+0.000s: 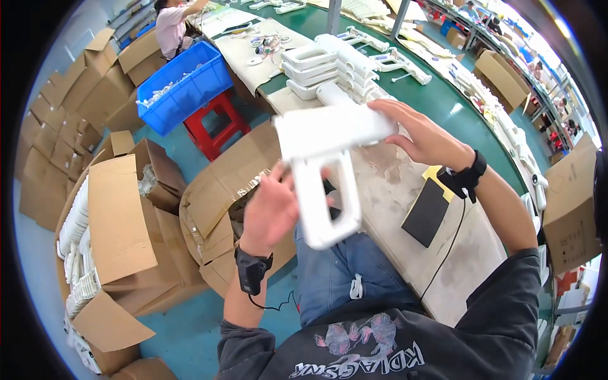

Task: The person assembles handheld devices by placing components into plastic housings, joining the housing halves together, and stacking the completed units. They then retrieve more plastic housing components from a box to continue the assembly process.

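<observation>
A white gun-shaped plastic housing (335,130) with a looped handle is held up in front of me, slightly blurred. My right hand (427,133) grips the right end of its barrel, fingers on top and thumb below. By the handle, my left hand (272,206) has its fingers reaching behind the housing; a fingertip shows past the grip, the rest are partly hidden. Just beyond, a stack of similar white housings (332,63) rests on the bench.
The worktable (380,180) carries a black flat pad (427,212) on yellow. A green conveyor belt (443,101) runs behind it with white parts. To the left are a blue bin (183,88) on a red stool (218,126) and open cardboard boxes (120,218). Another person (174,28) sits farther off.
</observation>
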Demonstrator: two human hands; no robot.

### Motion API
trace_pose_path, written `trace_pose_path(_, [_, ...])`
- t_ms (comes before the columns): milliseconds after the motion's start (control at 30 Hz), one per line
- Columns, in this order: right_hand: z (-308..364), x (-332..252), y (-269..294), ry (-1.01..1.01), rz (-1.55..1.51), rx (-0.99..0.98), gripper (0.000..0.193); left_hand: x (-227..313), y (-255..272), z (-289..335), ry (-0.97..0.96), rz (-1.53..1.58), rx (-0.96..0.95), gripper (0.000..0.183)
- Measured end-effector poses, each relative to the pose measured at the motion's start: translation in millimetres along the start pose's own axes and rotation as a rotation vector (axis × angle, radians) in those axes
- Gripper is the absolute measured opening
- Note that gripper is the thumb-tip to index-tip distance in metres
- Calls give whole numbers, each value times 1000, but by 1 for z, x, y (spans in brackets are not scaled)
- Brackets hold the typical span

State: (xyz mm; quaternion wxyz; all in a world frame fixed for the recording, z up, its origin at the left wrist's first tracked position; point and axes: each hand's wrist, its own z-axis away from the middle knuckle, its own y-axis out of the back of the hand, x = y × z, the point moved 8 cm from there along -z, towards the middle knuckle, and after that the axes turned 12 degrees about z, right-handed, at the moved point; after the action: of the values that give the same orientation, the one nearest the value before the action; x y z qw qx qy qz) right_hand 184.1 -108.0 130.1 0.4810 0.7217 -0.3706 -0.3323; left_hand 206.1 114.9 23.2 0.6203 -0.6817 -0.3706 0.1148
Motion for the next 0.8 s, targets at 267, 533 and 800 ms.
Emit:
trace_pose_path(267, [-4, -8, -8, 156, 194, -36, 71, -45, 1, -3, 87, -355, 196, 67])
trace_pose_path(533, [34, -62, -8, 40, 25, -28, 64, -54, -4, -42, -340, -233, 223, 49])
trace_pose_path(800, [22, 16, -24, -58, -68, -55, 52, -92, 13, -80, -185, -1172, 123, 57])
